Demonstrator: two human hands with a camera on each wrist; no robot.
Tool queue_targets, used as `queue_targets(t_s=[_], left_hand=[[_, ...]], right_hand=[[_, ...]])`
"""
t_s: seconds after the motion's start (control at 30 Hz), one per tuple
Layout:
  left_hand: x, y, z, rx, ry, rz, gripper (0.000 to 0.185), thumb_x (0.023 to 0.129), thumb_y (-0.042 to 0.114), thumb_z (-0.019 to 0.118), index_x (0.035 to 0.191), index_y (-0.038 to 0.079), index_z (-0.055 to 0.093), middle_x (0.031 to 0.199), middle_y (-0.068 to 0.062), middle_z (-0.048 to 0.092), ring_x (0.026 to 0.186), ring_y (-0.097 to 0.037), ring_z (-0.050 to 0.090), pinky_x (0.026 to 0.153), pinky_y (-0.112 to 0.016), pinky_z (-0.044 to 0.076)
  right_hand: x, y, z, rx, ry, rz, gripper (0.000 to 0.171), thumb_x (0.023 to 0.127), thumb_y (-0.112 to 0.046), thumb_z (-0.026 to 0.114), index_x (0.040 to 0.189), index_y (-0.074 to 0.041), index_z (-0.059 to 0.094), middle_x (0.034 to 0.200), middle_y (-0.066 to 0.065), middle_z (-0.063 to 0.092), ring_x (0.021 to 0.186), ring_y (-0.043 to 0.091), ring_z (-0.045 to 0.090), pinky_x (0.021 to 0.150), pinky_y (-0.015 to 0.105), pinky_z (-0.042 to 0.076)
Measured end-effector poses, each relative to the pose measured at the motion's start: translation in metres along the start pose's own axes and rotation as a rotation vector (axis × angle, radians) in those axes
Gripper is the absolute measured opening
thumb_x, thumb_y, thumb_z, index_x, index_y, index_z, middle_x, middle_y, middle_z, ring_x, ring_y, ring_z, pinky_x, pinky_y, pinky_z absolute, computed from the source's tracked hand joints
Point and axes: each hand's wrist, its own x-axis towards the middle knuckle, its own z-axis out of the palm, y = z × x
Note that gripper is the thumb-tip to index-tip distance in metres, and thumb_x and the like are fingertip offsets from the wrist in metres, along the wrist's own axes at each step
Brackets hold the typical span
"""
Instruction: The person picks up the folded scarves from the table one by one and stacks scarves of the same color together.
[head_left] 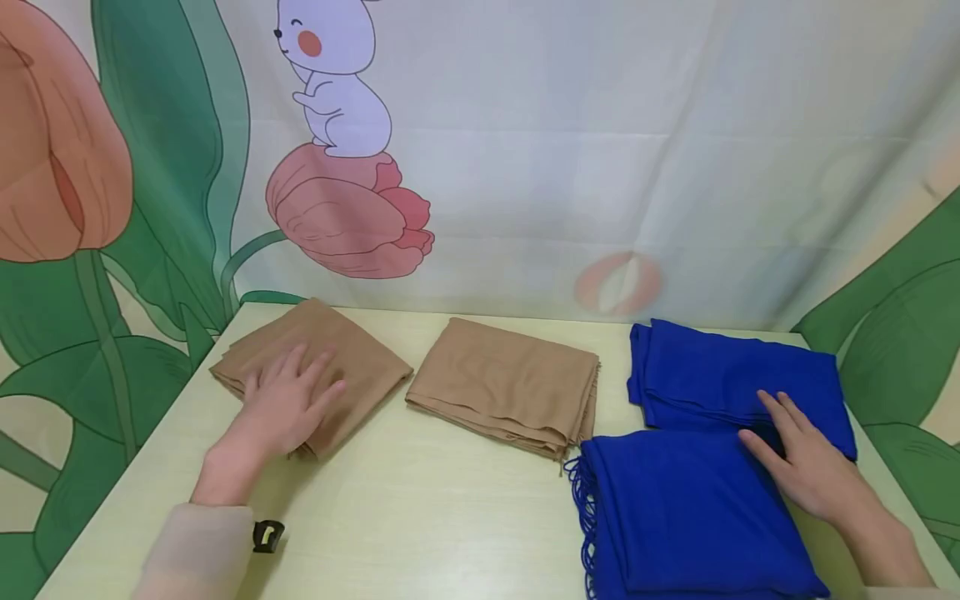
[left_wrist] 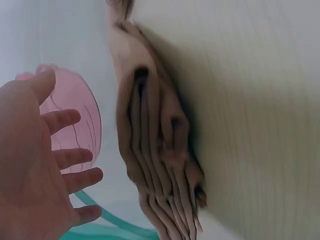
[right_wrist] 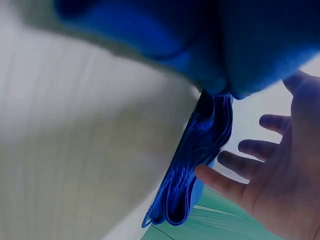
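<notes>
Two folded brown scarves lie at the left and middle of the table. Over the left brown scarf (head_left: 356,354), which is turned cornerwise, is my left hand (head_left: 281,408), fingers spread; the left wrist view shows a gap between hand and folded layers (left_wrist: 155,145). The middle brown scarf (head_left: 510,379) has fringe along its right edge. On the right lie two folded blue scarves, the rear one (head_left: 720,367) and the front one (head_left: 690,508) with fringe on its left. My right hand (head_left: 813,467) is over their right side, fingers extended and holding nothing.
The pale table (head_left: 420,517) runs back to a hanging cloth (head_left: 510,167) printed with a rabbit and tulips. A dark clip-like piece (head_left: 267,536) shows beside the left sleeve (head_left: 198,542).
</notes>
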Motion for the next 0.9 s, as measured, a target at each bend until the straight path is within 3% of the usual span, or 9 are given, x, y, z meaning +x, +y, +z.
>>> queue_targets(t_s=[0.13, 0.33, 0.43, 0.63, 0.9], left_hand=[[0.001, 0.017, 0.006, 0.016, 0.015, 0.042, 0.065, 0.108, 0.05, 0.044, 0.158, 0.009, 0.038, 0.16, -0.031, 0.025, 0.147, -0.051, 0.021, 0.107, -0.079, 0.012], [0.003, 0.043, 0.01, 0.02, 0.0, 0.098, 0.064, 0.108, 0.05, 0.045, 0.158, 0.011, 0.04, 0.16, -0.03, 0.028, 0.146, -0.051, 0.023, 0.11, -0.075, 0.013], [0.004, 0.056, 0.013, 0.038, 0.01, 0.14, 0.063, 0.107, 0.052, 0.046, 0.157, 0.014, 0.042, 0.158, -0.028, 0.032, 0.145, -0.049, 0.027, 0.111, -0.074, 0.016], [0.006, 0.086, 0.019, 0.064, 0.044, 0.24, 0.062, 0.105, 0.051, 0.052, 0.155, 0.013, 0.047, 0.149, -0.024, 0.045, 0.135, -0.045, 0.044, 0.107, -0.069, 0.03], [0.009, 0.128, 0.032, 0.072, 0.005, 0.313, 0.063, 0.103, 0.049, 0.058, 0.152, 0.011, 0.048, 0.139, -0.023, 0.053, 0.129, -0.042, 0.051, 0.101, -0.062, 0.042]], right_hand=[[-0.003, -0.002, 0.004, -0.014, 0.038, -0.037, 0.077, 0.109, -0.045, 0.047, 0.16, 0.006, 0.02, 0.158, 0.04, 0.02, 0.139, 0.063, 0.023, 0.1, 0.077, 0.026], [-0.007, -0.005, 0.008, -0.042, 0.187, -0.104, 0.064, 0.108, -0.036, 0.054, 0.151, 0.01, 0.038, 0.149, 0.039, 0.037, 0.131, 0.062, 0.034, 0.098, 0.074, 0.03], [-0.01, -0.007, 0.009, -0.046, 0.203, -0.119, 0.061, 0.108, -0.035, 0.055, 0.148, 0.009, 0.042, 0.145, 0.037, 0.041, 0.129, 0.06, 0.037, 0.097, 0.072, 0.032], [-0.015, -0.011, 0.007, -0.051, 0.116, -0.138, 0.06, 0.107, -0.037, 0.057, 0.148, 0.005, 0.045, 0.143, 0.033, 0.045, 0.129, 0.056, 0.041, 0.097, 0.07, 0.037], [-0.018, -0.02, 0.003, -0.099, -0.03, -0.118, 0.063, 0.105, -0.039, 0.061, 0.148, 0.004, 0.046, 0.143, 0.033, 0.046, 0.129, 0.056, 0.044, 0.097, 0.069, 0.04]])
